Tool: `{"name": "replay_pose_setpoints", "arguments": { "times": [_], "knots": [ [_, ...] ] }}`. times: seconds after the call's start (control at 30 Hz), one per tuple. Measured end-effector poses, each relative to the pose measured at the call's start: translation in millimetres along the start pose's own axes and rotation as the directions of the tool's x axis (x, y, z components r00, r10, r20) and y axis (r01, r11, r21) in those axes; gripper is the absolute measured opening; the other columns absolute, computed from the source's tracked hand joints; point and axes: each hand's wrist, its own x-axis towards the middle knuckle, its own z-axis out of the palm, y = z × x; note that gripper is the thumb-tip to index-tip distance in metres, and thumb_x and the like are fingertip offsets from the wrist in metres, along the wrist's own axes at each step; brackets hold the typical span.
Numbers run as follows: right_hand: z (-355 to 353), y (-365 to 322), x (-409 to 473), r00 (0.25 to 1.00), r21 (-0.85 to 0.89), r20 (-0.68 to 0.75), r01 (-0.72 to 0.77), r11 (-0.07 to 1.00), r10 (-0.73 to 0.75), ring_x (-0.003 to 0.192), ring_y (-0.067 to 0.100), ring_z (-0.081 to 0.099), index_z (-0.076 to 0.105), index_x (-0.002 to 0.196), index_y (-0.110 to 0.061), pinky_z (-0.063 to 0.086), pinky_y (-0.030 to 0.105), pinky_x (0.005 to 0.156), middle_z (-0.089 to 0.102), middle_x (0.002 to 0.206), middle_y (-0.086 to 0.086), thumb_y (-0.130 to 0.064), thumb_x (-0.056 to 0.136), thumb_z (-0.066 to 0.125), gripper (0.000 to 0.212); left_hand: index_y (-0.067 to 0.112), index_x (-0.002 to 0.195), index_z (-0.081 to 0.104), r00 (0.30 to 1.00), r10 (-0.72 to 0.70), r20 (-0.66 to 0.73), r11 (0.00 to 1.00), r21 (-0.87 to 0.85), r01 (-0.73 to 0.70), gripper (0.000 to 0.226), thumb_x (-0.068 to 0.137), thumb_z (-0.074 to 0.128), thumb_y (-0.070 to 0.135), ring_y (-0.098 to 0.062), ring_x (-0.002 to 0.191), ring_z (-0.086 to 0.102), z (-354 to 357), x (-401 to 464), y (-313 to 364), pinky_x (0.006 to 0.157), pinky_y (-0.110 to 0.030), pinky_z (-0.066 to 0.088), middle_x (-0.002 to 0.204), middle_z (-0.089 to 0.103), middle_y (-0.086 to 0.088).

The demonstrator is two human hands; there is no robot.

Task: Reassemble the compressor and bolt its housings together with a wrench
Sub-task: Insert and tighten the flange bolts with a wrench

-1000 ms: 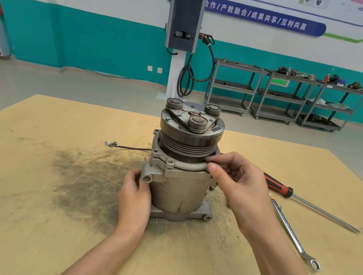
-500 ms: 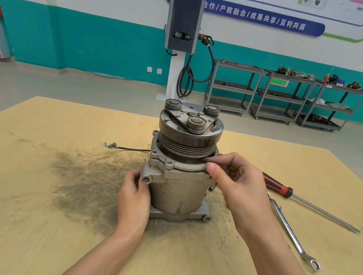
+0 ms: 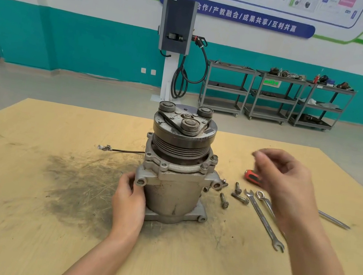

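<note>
The grey compressor (image 3: 174, 183) stands upright on the wooden table (image 3: 22, 219), its black pulley and clutch on top. My left hand (image 3: 129, 197) grips the left side of its housing, below a mounting ear. My right hand (image 3: 286, 183) hovers blurred to the right of the compressor, above the tools, fingers loosely bent and holding nothing. Two bolts sit in the front flange at its right side (image 3: 209, 162). Several loose bolts (image 3: 235, 195) lie on the table right of the compressor. An open-ended wrench (image 3: 262, 219) lies beside them.
A second wrench (image 3: 265, 201) and a red-handled screwdriver (image 3: 252, 176) lie partly under my right hand. A thin black wire with a terminal (image 3: 112, 149) sticks out to the compressor's left. A dark grime patch covers the table at left. Shelving carts stand far behind.
My right hand has left the flange of the compressor and moved right, over the tools. The bolts and the open-ended wrench it covered have come into view. My left hand has stayed on the housing.
</note>
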Motion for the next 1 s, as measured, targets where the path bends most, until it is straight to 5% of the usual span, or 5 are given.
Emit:
{"name": "replay_pose_setpoints", "arguments": {
  "times": [0.3,0.63,0.83,0.9,1.0],
  "knots": [
    [-56,74,14,0.885,-0.967,-0.111,-0.201,0.155,0.451,0.084,0.018,0.058,0.06,0.084,-0.02,0.041,0.029,0.062,0.061,0.087,0.0,-0.033,0.087,0.063,0.013,0.037,0.094,0.057,1.0,0.001,-0.001,1.0,-0.003,-0.001,0.023,0.1,0.045,0.019,0.003,0.094,0.055,0,1,-1,0.075,-0.029,0.041,0.098,0.064,0.016],
    [-37,82,13,0.902,-0.987,-0.14,-0.161,0.018,0.409,0.076,0.017,0.053,0.043,0.074,-0.023,0.034,0.026,0.052,0.051,0.079,-0.005,-0.036,0.079,0.057,0.02,0.04,0.091,0.056,1.0,0.0,0.007,1.0,0.012,0.0,0.024,0.101,0.044,0.021,0.006,0.091,0.053,-1,1,-1,0.074,-0.03,0.04,0.097,0.062,0.018],
    [-38,78,15,0.962,-0.86,-0.16,-0.247,0.446,0.223,0.06,0.017,0.05,0.05,0.074,-0.016,0.031,0.027,0.049,0.054,0.068,0.001,-0.024,0.089,0.055,0.017,0.04,0.092,0.055,1.0,-0.001,0.01,1.0,0.015,0.001,0.025,0.101,0.044,0.02,0.005,0.091,0.054,-1,1,-2,0.072,-0.028,0.042,0.097,0.062,0.018],
    [-37,70,16,0.95,-0.358,-0.157,-0.31,0.88,0.271,0.049,0.013,0.036,0.051,0.079,-0.015,0.027,0.022,0.041,0.044,0.063,0.002,-0.013,0.093,0.048,0.015,0.04,0.092,0.055,1.0,-0.002,0.008,1.0,0.02,0.002,0.024,0.101,0.044,0.021,0.006,0.09,0.053,-1,1,-2,0.07,-0.024,0.041,0.096,0.062,0.019],
    [-27,52,7,0.938,0.456,0.021,-0.317,0.832,0.346,0.045,0.009,0.033,0.053,0.081,-0.012,0.025,0.017,0.035,0.043,0.057,0.003,-0.004,0.094,0.044,0.018,0.04,0.092,0.055,1.0,0.003,0.007,1.0,0.023,-0.004,0.024,0.101,0.044,0.021,0.007,0.089,0.053,0,1,-2,0.069,-0.021,0.04,0.095,0.061,0.019]
  ]
}}
